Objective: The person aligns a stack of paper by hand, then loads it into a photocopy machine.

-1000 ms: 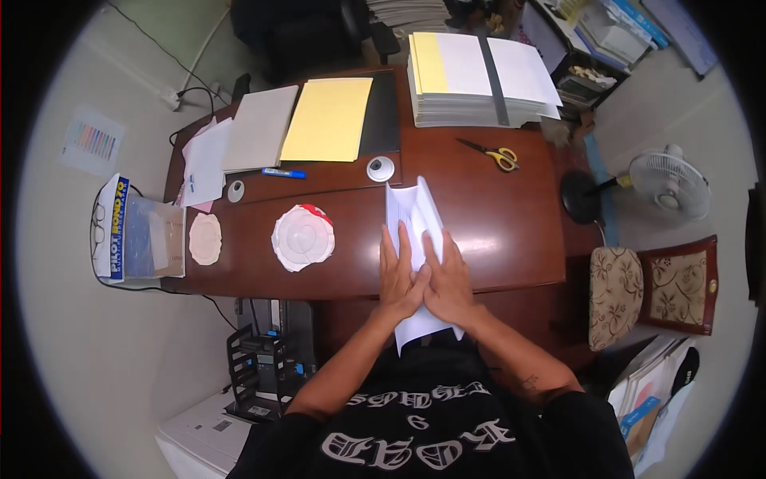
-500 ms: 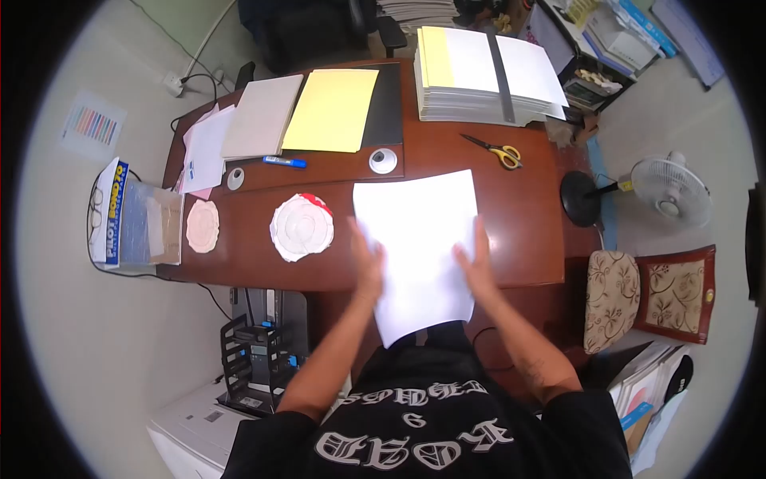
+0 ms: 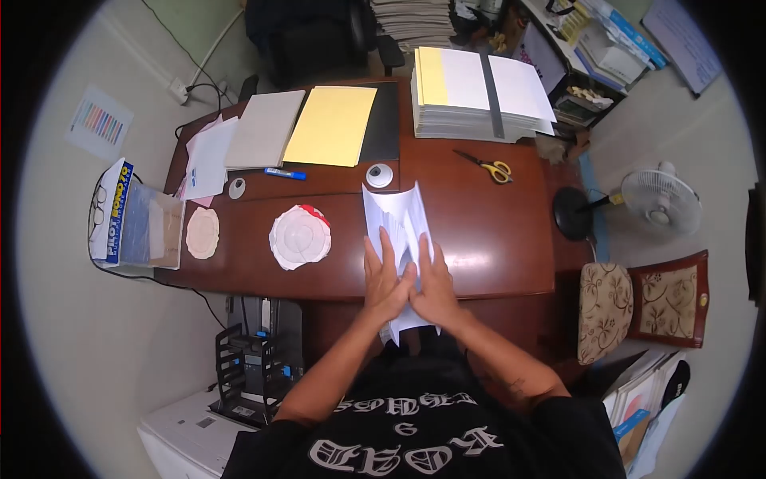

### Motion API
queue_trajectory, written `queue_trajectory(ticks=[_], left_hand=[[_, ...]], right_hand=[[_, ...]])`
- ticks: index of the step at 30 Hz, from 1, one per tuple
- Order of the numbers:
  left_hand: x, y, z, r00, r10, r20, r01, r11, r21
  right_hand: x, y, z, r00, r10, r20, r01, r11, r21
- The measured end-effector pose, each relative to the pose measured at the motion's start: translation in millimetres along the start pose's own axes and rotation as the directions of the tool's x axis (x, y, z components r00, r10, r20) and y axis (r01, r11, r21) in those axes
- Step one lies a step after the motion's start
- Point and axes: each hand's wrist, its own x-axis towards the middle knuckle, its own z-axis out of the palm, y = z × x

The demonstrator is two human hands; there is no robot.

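Observation:
A stack of white paper sheets (image 3: 381, 209) is bent lengthwise into a trough over the front edge of the desk, its near end close to my body. My left hand (image 3: 386, 281) grips the left side of the sheets, fingers lying along the paper. On the right side, my right hand (image 3: 434, 286) grips them in the same way. Both thumbs meet near the middle, and the hands almost touch. Just beyond the far end of the sheets is a round white desk fitting (image 3: 379, 176).
Scissors (image 3: 496, 170) with yellow handles lie on the brown desk (image 3: 487, 247). A thick paper stack (image 3: 463, 124) stands at the back. Yellow sheets (image 3: 331, 126), a blue marker (image 3: 285, 173) and a white-and-red round object (image 3: 299, 237) are to the left. A fan (image 3: 661, 203) stands right.
The paper was spread nearly flat between my hands; now it is bent into a narrow trough. My hands have come together toward the middle. The view has shifted slightly.

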Motion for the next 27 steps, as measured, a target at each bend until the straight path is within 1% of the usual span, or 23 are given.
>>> queue_trajectory(ticks=[2, 3, 5, 6, 7, 8, 9, 10, 12, 13, 14, 15, 16, 17, 18, 19, 21, 22, 23, 24, 25, 26, 27], left_hand=[[-3, -11, 11, 0.993, 0.070, -0.094, -0.059, 0.992, 0.114], [-2, -12, 12, 0.984, 0.107, -0.139, -0.082, 0.981, 0.175], [-7, -17, 12, 0.990, 0.092, -0.110, -0.056, 0.952, 0.301], [-9, -20, 11, 0.992, 0.080, -0.094, -0.040, 0.931, 0.363], [-9, -25, 14, 0.979, 0.162, -0.119, -0.104, 0.915, 0.389], [-12, -25, 20, 0.983, 0.130, -0.129, -0.070, 0.918, 0.390], [-19, -23, 16, 0.992, 0.088, -0.092, -0.045, 0.919, 0.392], [-14, -19, 10, 0.995, 0.069, -0.077, -0.033, 0.917, 0.397], [-10, -49, -2, 0.964, 0.118, -0.237, -0.089, 0.988, 0.128], [-7, -74, -4, 0.943, 0.117, -0.312, -0.128, 0.992, -0.015], [1, -99, -6, 0.920, -0.033, -0.391, -0.076, 0.962, -0.261], [2, -82, -27, 0.921, -0.332, -0.204, 0.143, 0.775, -0.616], [5, -62, -48, 0.850, -0.520, 0.079, 0.341, 0.431, -0.835], [8, -65, -56, 0.848, -0.493, 0.193, 0.432, 0.434, -0.790], [9, -69, -61, 0.829, -0.468, 0.304, 0.518, 0.439, -0.734], [10, -72, -63, 0.797, -0.441, 0.413, 0.595, 0.451, -0.665], [17, -70, -60, 0.724, -0.496, 0.480, 0.677, 0.376, -0.632], [19, -68, -58, 0.681, -0.522, 0.513, 0.717, 0.332, -0.613], [20, -67, -56, 0.679, -0.521, 0.518, 0.717, 0.317, -0.621], [21, -69, -53, 0.674, -0.534, 0.509, 0.718, 0.316, -0.620], [24, -73, -50, 0.668, -0.548, 0.503, 0.723, 0.317, -0.614], [27, -76, -46, 0.663, -0.560, 0.498, 0.727, 0.319, -0.609], [25, -84, -37, 0.776, -0.561, 0.290, 0.626, 0.624, -0.468]], right_hand=[[-5, -5, 9, 0.993, -0.085, -0.076, 0.071, 0.982, -0.177], [-8, 2, 13, 0.990, -0.108, -0.093, 0.084, 0.969, -0.232], [-7, 18, 23, 0.980, -0.160, -0.119, 0.113, 0.936, -0.332], [0, 20, 25, 0.975, -0.162, -0.152, 0.105, 0.938, -0.331], [1, 21, 28, 0.972, -0.153, -0.176, 0.089, 0.942, -0.325], [-10, 17, 30, 0.972, -0.128, -0.197, 0.061, 0.947, -0.315], [-11, 18, 29, 0.974, -0.131, -0.185, 0.066, 0.944, -0.324], [-10, 22, 25, 0.977, -0.085, -0.195, 0.036, 0.970, -0.240], [-13, 37, 15, 0.981, 0.009, -0.194, -0.021, 0.998, -0.063], [-7, 55, 7, 0.974, 0.043, -0.224, -0.025, 0.996, 0.084], [-1, 84, 11, 0.955, 0.139, -0.263, -0.026, 0.919, 0.394], [7, 75, -15, 0.880, 0.471, -0.058, -0.308, 0.661, 0.684], [19, 61, -42, 0.708, 0.666, 0.234, -0.509, 0.251, 0.824], [29, 74, -49, 0.717, 0.589, 0.372, -0.596, 0.242, 0.765], [39, 91, -50, 0.700, 0.504, 0.507, -0.678, 0.244, 0.693], [44, 96, -52, 0.659, 0.412, 0.629, -0.747, 0.256, 0.614], [49, 97, -43, 0.784, 0.419, 0.457, -0.619, 0.587, 0.523], [49, 96, -41, 0.839, 0.398, 0.372, -0.536, 0.724, 0.434], [43, 103, -33, 0.948, 0.273, 0.164, -0.300, 0.938, 0.175], [36, 85, -43, 0.977, 0.171, 0.128, -0.172, 0.985, 0.003], [30, 92, -43, 0.994, 0.011, 0.109, -0.002, 0.996, -0.084], [25, 99, -43, 0.983, -0.150, 0.103, 0.166, 0.971, -0.174], [23, 101, -44, 0.992, -0.074, 0.102, 0.080, 0.995, -0.053]])
